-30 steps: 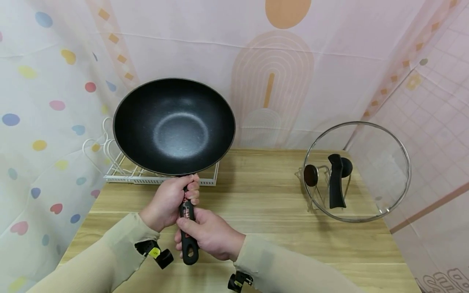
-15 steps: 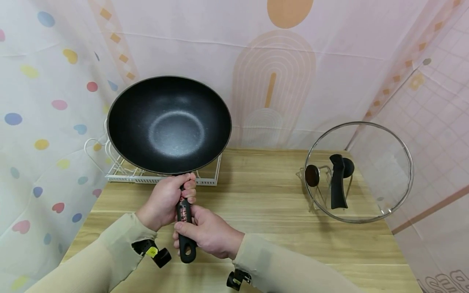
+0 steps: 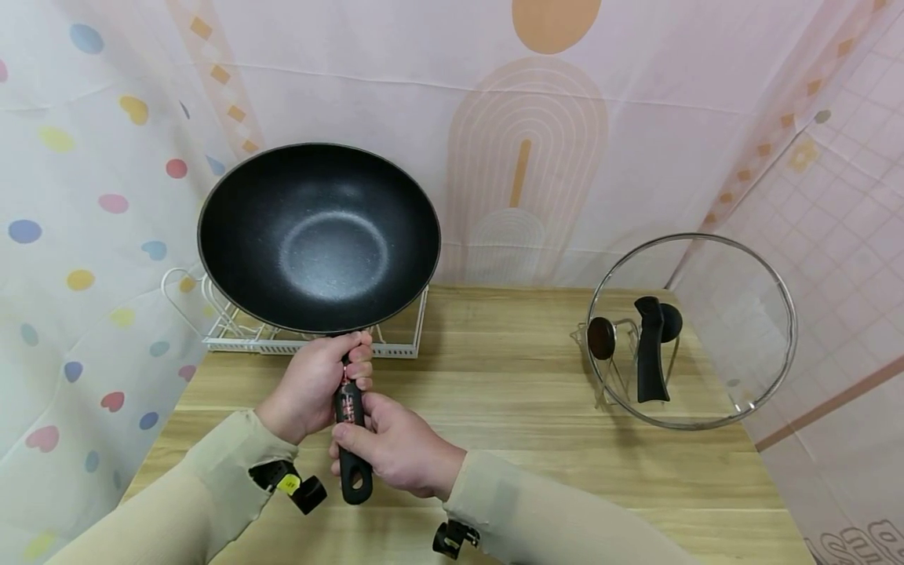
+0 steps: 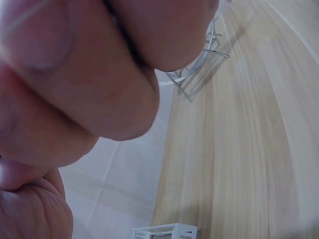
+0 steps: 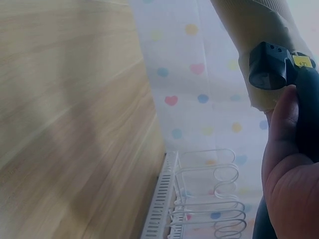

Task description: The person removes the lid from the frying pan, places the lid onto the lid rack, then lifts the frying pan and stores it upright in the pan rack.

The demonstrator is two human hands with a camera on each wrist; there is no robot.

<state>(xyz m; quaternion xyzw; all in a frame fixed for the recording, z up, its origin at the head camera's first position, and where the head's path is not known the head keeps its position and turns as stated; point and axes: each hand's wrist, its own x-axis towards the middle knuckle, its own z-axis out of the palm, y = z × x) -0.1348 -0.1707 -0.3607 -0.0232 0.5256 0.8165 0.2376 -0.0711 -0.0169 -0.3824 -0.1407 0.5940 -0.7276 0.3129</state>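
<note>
A black wok (image 3: 332,251) is held up over the left of the table, its inside tilted toward me. My left hand (image 3: 311,388) grips the upper part of its handle (image 3: 355,471), close to the pan. Lower on the same handle my right hand (image 3: 406,447) holds on, thumb lying across the top. In the left wrist view the curled fingers of the left hand (image 4: 94,79) fill the upper left. The right wrist view has part of the right hand (image 5: 294,194) at the right edge, against the dark handle.
Beneath and behind the wok stands a white wire dish rack (image 3: 406,349), partly hidden. At the right, a glass lid (image 3: 749,345) with a black handle (image 3: 651,353) leans upright in a wire stand (image 3: 614,377). Patterned curtains (image 3: 523,235) hang behind the wooden table (image 3: 508,377).
Both hands have moved the wok slightly left and up in the head view, keeping their hold on the handle. Lid and rack stay where they were.
</note>
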